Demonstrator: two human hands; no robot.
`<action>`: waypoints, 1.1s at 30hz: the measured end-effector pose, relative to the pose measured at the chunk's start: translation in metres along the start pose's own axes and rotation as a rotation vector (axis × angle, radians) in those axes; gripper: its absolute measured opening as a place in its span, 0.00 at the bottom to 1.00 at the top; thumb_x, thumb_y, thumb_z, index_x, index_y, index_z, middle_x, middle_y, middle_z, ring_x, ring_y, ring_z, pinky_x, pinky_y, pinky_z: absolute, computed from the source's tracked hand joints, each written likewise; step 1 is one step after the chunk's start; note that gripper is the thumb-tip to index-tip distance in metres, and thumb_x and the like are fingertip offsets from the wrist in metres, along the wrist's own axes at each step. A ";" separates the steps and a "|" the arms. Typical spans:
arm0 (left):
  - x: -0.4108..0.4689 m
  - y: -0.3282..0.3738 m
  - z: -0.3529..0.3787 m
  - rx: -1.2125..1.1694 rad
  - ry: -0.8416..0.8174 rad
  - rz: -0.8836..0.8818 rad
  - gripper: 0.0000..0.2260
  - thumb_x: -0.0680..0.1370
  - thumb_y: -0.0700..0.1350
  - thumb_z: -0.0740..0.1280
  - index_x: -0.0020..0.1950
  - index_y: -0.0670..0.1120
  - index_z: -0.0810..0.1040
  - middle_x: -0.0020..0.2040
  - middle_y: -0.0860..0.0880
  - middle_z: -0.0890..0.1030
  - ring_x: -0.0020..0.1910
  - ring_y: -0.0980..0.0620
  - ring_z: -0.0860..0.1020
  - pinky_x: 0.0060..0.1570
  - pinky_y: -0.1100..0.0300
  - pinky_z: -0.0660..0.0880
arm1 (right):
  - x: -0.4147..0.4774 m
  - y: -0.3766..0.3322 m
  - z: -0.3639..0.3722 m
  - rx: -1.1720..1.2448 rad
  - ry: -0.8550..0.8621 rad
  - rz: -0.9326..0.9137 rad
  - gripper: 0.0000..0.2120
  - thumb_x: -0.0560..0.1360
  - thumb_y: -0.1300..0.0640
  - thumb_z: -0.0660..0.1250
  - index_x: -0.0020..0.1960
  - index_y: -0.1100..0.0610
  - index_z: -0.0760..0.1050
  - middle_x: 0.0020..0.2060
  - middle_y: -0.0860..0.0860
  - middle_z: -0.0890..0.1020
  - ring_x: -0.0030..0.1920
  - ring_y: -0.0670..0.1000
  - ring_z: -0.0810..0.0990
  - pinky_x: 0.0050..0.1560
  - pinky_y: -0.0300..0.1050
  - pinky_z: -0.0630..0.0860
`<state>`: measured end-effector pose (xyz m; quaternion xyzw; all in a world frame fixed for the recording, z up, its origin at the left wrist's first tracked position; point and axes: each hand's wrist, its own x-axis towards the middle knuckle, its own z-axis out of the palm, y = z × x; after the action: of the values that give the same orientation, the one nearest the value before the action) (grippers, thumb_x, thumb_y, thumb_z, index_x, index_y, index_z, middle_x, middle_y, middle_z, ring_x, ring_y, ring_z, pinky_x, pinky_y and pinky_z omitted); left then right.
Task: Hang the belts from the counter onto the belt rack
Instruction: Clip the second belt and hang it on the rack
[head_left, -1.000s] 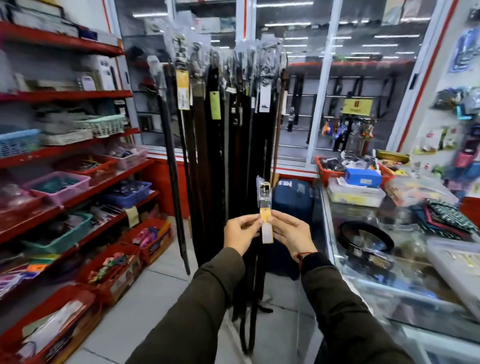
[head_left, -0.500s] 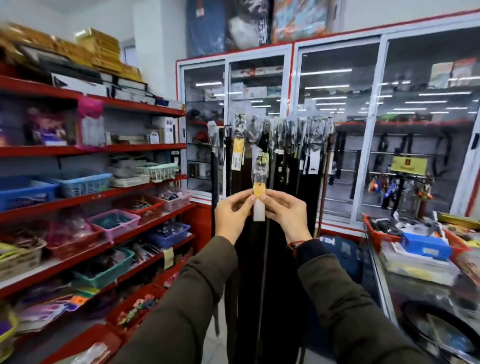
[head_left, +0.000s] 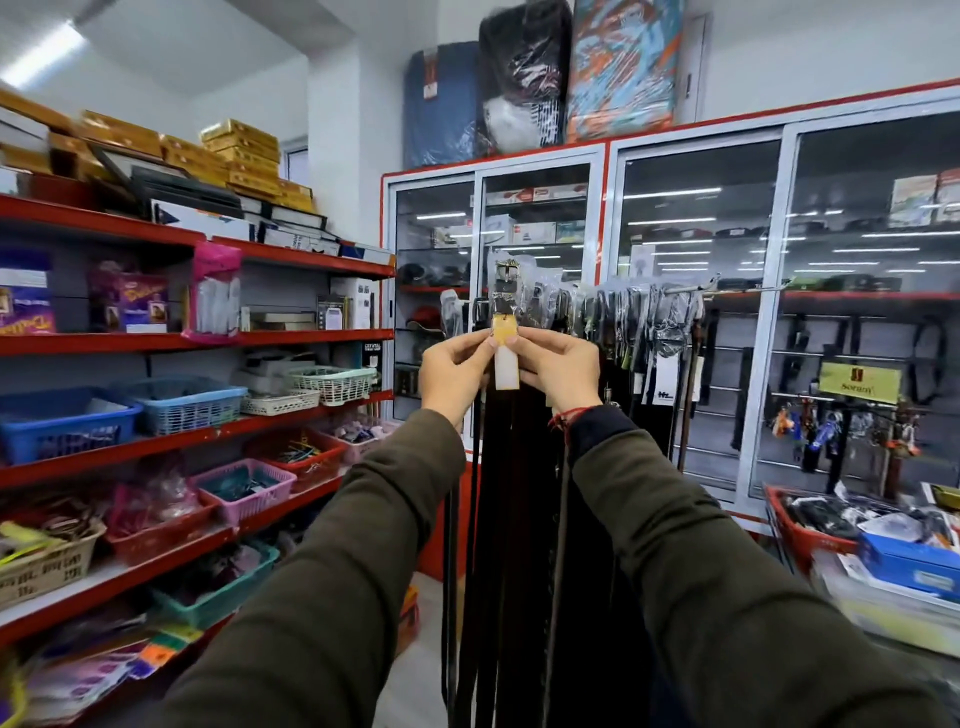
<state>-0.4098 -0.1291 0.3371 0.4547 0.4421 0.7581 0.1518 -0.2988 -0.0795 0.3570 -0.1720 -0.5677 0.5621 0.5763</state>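
I hold one dark belt (head_left: 503, 291) upright by its top end, its metal buckle wrapped in clear plastic and a yellow and white tag below it. My left hand (head_left: 454, 370) pinches the tag from the left and my right hand (head_left: 558, 370) pinches it from the right. The strap drops down between my forearms. Just behind stands the belt rack (head_left: 696, 289), a horizontal bar crowded with several hanging dark belts (head_left: 634, 332) in plastic sleeves. The buckle sits at about the height of the bar's left end.
Red shelves (head_left: 306, 338) with baskets and boxes line the left side. Glass-door cabinets (head_left: 696, 322) stand behind the rack. At the lower right, the counter corner carries a red basket (head_left: 800, 540) and a blue box (head_left: 909, 566).
Both hands have raised the belt from chest height up to the level of the rack bar. The view has tilted upward, so the counter has slid out to the lower right.
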 end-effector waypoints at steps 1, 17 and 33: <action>0.002 0.000 0.001 -0.011 -0.008 -0.016 0.13 0.80 0.40 0.69 0.63 0.38 0.80 0.56 0.38 0.84 0.55 0.44 0.83 0.59 0.43 0.81 | 0.003 0.002 0.000 -0.005 0.010 0.011 0.15 0.72 0.66 0.74 0.57 0.68 0.81 0.53 0.65 0.84 0.49 0.57 0.84 0.41 0.40 0.84; 0.020 -0.016 0.000 -0.132 -0.015 -0.075 0.12 0.79 0.39 0.69 0.62 0.37 0.80 0.53 0.39 0.84 0.49 0.46 0.84 0.41 0.63 0.83 | 0.021 0.021 0.003 -0.034 0.045 -0.002 0.13 0.72 0.64 0.74 0.56 0.67 0.82 0.51 0.63 0.85 0.52 0.60 0.86 0.50 0.49 0.84; 0.021 -0.009 0.001 -0.144 0.028 -0.152 0.13 0.77 0.43 0.72 0.57 0.36 0.84 0.48 0.38 0.85 0.35 0.51 0.83 0.30 0.65 0.79 | 0.016 0.023 0.007 0.018 0.104 0.008 0.07 0.71 0.63 0.74 0.48 0.64 0.83 0.46 0.63 0.85 0.44 0.58 0.84 0.37 0.44 0.81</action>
<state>-0.4215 -0.1101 0.3413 0.3971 0.4219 0.7805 0.2350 -0.3197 -0.0622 0.3470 -0.1981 -0.5309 0.5600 0.6044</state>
